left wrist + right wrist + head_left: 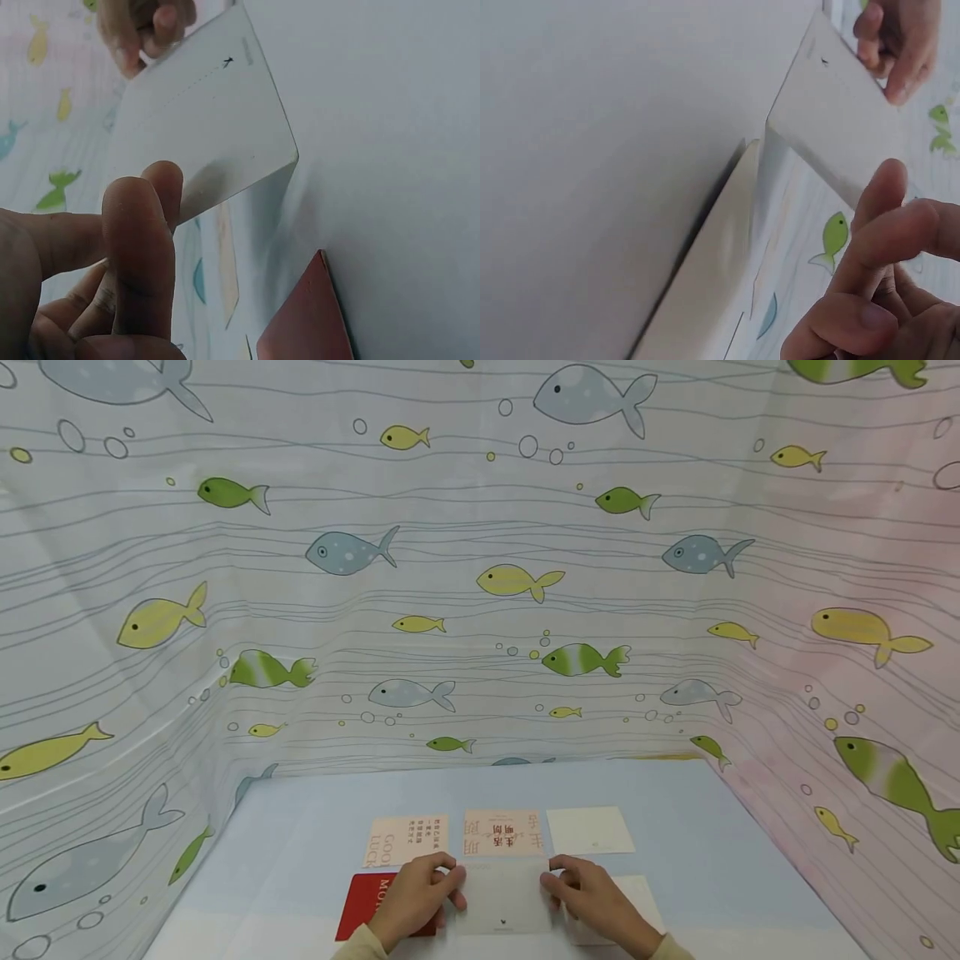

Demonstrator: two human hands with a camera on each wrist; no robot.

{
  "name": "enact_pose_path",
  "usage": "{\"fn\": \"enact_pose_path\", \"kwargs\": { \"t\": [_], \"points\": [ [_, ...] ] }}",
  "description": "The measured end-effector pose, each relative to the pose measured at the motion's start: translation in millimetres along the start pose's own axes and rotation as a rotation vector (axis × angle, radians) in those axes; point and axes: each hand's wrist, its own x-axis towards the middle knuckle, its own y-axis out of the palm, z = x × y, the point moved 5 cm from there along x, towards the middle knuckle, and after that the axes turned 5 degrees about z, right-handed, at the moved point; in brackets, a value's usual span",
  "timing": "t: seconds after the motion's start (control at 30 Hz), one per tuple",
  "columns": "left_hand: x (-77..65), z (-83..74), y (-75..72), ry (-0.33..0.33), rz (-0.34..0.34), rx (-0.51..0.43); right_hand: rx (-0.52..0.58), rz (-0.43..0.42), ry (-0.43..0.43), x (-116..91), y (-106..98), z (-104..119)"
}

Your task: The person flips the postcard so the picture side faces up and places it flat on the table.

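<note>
White card (504, 897) has my attention: from my end, the head view puts it low in the middle of the worktop (712, 835), between the person's left hand (417, 895) and right hand (594, 900), one at each side. Around it I count five other cards. The far row has a LUCK card (408, 841), a lettered card (504, 832) and a plain card (590, 829); nearer, a red card (362, 902) is partly hidden by the left hand and a pale card (637, 897) by the right. I judge those five placed, making two rows, with the white card alone left to settle in the near middle spot.

On the left wrist view I see the left fingers (139, 244) pinching the white card by its side, thumb and forefinger close together. It is tilted, one side raised above the worktop, with a small dark mark and a dotted line on its face. The red card lies apart from it.

On the right wrist view I read the right fingers as pinching the opposite side, though the contact is partly hidden. The pale card reaches just beside the white card's corner; whether they touch, I cannot tell. My guess is that the position is nearly right, and that lying it flat and letting go are not yet done
</note>
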Motion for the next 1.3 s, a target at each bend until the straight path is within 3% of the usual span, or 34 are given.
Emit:
{"fn": "enact_pose_path", "kwargs": {
  "t": [0.37,0.8,1.3],
  "points": [
    [-1.5,-4.4,-0.7,0.03,-0.005,0.031,-0.026,-0.013,-0.013,4,-1,-1],
    [-7.1,-15.1,-1.2,0.037,0.045,0.014,-0.033,-0.059,0.002,1,-7,5],
    [-19.8,-23.1,-0.9,0.049,0.009,0.097,-0.086,-0.034,-0.007,-3,-10,13]
  ]
}}
